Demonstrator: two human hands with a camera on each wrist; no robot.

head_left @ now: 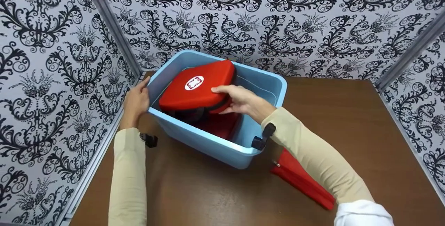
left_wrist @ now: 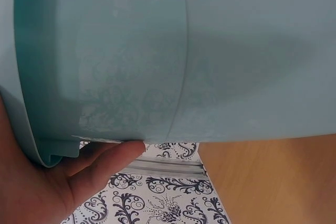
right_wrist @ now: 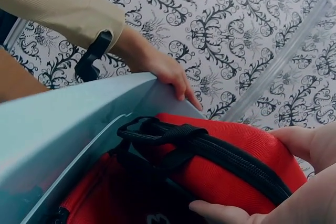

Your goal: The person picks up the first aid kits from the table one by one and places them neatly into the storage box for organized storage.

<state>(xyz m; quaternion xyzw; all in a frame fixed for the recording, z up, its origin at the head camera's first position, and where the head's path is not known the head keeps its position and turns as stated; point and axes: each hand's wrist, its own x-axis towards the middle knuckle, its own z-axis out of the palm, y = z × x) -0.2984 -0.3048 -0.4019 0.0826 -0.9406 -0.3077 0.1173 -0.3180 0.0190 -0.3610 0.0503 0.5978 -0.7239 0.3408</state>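
Observation:
A red first-aid case [head_left: 200, 95] with a white round emblem and black zip lies tilted inside a light blue plastic bin [head_left: 208, 144]. My right hand [head_left: 243, 101] holds its right end, thumb on top and fingers beneath. The black carry handle [right_wrist: 144, 132] shows in the right wrist view. Under the case is a second, darker red item [head_left: 220, 125], mostly hidden. My left hand [head_left: 136, 101] grips the bin's left rim; in the left wrist view its fingers [left_wrist: 113, 163] lie along the outside of the wall.
A flat red zipped pouch [head_left: 300, 179] lies on the brown table [head_left: 208, 198] right of the bin, partly under my right forearm. Patterned walls [head_left: 243, 21] with grey corner strips stand behind and at both sides.

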